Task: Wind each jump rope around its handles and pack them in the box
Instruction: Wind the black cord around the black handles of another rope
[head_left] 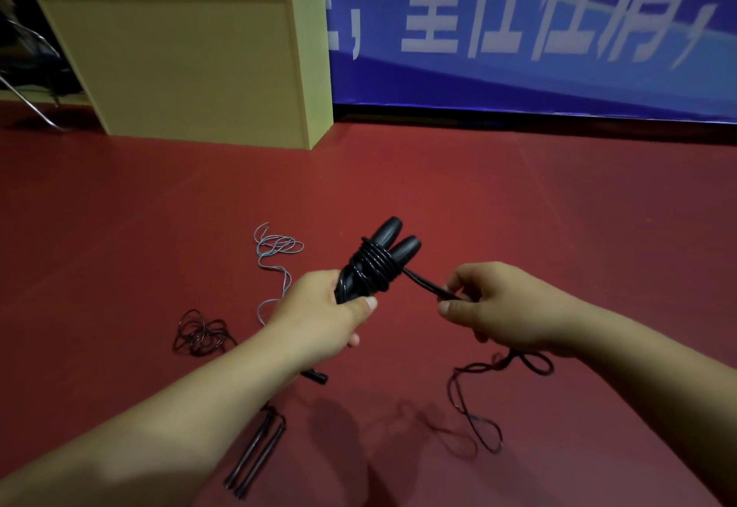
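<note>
The left hand (pixel 319 309) grips the lower ends of two black handles (pixel 393 237) held side by side, their rounded tops pointing up and away from the person. Several turns of black rope (pixel 373 263) are wound tightly around the pair, just above the left hand. From the coil a taut stretch of the same rope runs down to the right hand (pixel 492 307), which pinches it between thumb and curled fingers, just to the right of the handles. Below the right hand the loose end of the rope (pixel 474 403) hangs down and trails in loops over the red floor (pixel 518 207).

On the floor to the left of the handles lies a pale blue rope (pixel 275 251) in a loose tangle, and nearer the person than that, a dark rope (pixel 199 333) in a small heap. Under the left forearm lie two thin dark handles (pixel 255 454), side by side. Well beyond the handles, to the left, a yellow box (pixel 179 63) stands on the floor against a blue banner (pixel 518 47) with large white characters.
</note>
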Action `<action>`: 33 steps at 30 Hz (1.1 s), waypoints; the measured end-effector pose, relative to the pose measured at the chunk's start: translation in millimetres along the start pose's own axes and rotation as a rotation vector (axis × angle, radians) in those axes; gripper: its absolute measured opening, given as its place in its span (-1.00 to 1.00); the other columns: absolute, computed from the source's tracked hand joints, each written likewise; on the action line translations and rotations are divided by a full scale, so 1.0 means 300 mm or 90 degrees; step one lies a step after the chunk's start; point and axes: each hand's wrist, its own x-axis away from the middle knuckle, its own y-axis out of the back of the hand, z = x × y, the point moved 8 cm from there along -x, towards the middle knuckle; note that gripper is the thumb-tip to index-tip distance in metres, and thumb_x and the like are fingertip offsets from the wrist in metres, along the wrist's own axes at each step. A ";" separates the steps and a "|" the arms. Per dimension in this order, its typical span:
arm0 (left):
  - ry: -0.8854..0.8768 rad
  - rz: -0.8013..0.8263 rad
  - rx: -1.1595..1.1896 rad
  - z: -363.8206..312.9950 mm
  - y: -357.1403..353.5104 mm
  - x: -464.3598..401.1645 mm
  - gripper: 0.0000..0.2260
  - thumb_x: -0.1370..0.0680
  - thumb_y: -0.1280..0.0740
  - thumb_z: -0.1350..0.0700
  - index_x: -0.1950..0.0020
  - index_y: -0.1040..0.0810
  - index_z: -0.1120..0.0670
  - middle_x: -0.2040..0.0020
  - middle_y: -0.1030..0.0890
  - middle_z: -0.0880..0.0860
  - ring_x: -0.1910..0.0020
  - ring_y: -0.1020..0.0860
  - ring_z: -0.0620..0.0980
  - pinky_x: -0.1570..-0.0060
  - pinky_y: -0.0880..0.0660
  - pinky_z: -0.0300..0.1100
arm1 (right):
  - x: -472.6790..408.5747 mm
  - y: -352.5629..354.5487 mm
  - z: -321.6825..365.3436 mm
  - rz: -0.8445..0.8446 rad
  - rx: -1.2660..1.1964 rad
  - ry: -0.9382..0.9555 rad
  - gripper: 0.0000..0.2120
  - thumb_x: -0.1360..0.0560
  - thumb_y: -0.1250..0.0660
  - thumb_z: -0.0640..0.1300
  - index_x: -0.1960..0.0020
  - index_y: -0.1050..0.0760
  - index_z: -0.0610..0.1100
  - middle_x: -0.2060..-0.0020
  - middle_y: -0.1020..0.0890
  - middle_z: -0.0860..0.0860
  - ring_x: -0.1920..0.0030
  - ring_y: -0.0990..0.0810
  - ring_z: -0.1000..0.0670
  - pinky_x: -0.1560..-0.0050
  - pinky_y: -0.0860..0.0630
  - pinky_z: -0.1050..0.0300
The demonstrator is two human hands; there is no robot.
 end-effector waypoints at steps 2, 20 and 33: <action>-0.003 -0.019 -0.063 0.000 0.001 -0.008 -0.86 -0.53 -0.38 0.05 0.19 -0.52 0.05 0.33 -0.61 -0.05 0.39 -0.65 -0.07 0.16 -0.49 -0.15 | 0.012 0.015 0.003 -0.014 0.002 -0.005 -0.90 -0.53 -0.36 0.02 0.07 -0.52 0.00 0.34 -0.62 0.00 0.40 -0.60 0.08 0.32 -0.51 0.14; 0.001 -0.052 -0.244 -0.006 -0.005 -0.067 -0.81 -0.51 -0.34 -0.07 0.22 -0.49 0.00 0.32 -0.66 0.00 0.28 -0.68 -0.01 0.08 -0.56 -0.11 | 0.131 0.080 -0.018 -0.058 -0.196 -0.079 -0.81 -0.56 -0.34 -0.04 0.18 -0.57 -0.11 0.35 -0.44 -0.01 0.36 -0.41 0.04 0.32 -0.44 0.14; -0.109 0.070 -0.396 -0.089 -0.047 0.017 -0.82 -0.51 -0.34 -0.08 0.21 -0.44 -0.03 0.35 -0.45 -0.06 0.27 -0.47 0.06 0.31 -0.35 -0.14 | 0.134 0.075 0.101 -0.040 -0.308 0.103 -0.89 -0.61 -0.24 -0.21 0.05 -0.51 -0.19 0.39 -0.54 -0.01 0.36 -0.54 0.06 0.32 -0.44 0.29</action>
